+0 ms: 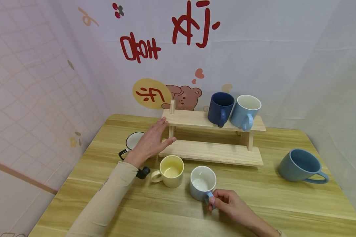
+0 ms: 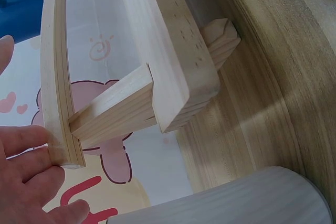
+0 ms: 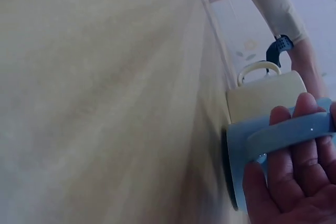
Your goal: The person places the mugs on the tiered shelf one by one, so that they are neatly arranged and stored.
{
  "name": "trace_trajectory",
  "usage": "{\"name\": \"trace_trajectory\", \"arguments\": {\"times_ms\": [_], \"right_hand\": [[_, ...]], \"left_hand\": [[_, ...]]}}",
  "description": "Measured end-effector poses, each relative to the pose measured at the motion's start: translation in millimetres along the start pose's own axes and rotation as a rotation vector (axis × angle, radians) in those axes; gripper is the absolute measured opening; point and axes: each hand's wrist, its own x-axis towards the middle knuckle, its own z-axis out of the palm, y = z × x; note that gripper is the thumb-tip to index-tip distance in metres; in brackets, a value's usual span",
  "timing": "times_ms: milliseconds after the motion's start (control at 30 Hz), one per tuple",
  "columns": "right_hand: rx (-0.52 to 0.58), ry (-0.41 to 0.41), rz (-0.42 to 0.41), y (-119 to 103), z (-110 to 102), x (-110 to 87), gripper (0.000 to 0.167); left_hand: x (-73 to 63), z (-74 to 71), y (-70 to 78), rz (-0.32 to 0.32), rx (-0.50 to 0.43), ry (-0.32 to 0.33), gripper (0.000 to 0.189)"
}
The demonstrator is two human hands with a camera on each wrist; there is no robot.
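With fingers on its handle, my right hand (image 1: 234, 208) holds a light blue mug (image 1: 197, 191) with a white inside, upright at the front middle of the table. In the right wrist view the fingers (image 3: 304, 163) pass through the handle (image 3: 289, 131). My left hand (image 1: 149, 142) reaches to a two-tier wooden rack (image 1: 190, 117); its fingertips touch the left end of the upper board, thumb spread apart. The left wrist view has the fingers (image 2: 31, 163) at that board end. Beside the light blue mug stands a yellow mug (image 1: 172, 181), handle to the left.
A dark blue mug (image 1: 218, 110) and another light blue mug (image 1: 238, 113) stand on the upper board's right half. Partly behind my left hand is a white black-rimmed mug (image 1: 133, 141). A wide blue-grey cup (image 1: 293, 168) stands at the right. A printed cloth (image 1: 255, 49) hangs behind.
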Motion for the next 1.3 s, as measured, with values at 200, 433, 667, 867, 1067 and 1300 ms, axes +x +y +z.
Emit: {"name": "trace_trajectory", "arguments": {"times_ms": [200, 433, 667, 867, 1067, 1300], "right_hand": [[-0.029, 0.072, 0.007, -7.3, -3.7, -0.6, 0.021], [-0.024, 0.075, 0.024, -11.0, -6.5, 0.3, 0.024], [0.068, -0.034, 0.083, -15.1, -9.8, 0.4, 0.032], [0.034, -0.037, 0.075, -19.4, -10.9, -0.6, 0.032], [-0.006, 0.010, 0.010, -27.3, -7.7, -1.7, 0.029], [-0.001, 0.103, -0.051, -48.5, -6.9, 0.5, 0.026]], "left_hand": [[-0.2, -0.1, -0.2, 0.002, -0.003, 0.007, 0.083], [-0.7, -1.0, 0.2, 0.011, -0.004, 0.013, 0.083], [-1.3, -1.2, -0.1, 0.004, -0.004, 0.003, 0.085], [-0.3, -5.0, 0.3, 0.035, 0.065, -0.008, 0.087], [0.0, -9.4, 0.5, 0.085, 0.188, -0.008, 0.078], [-1.6, -10.5, 1.3, 0.091, 0.242, -0.027, 0.077]]}}
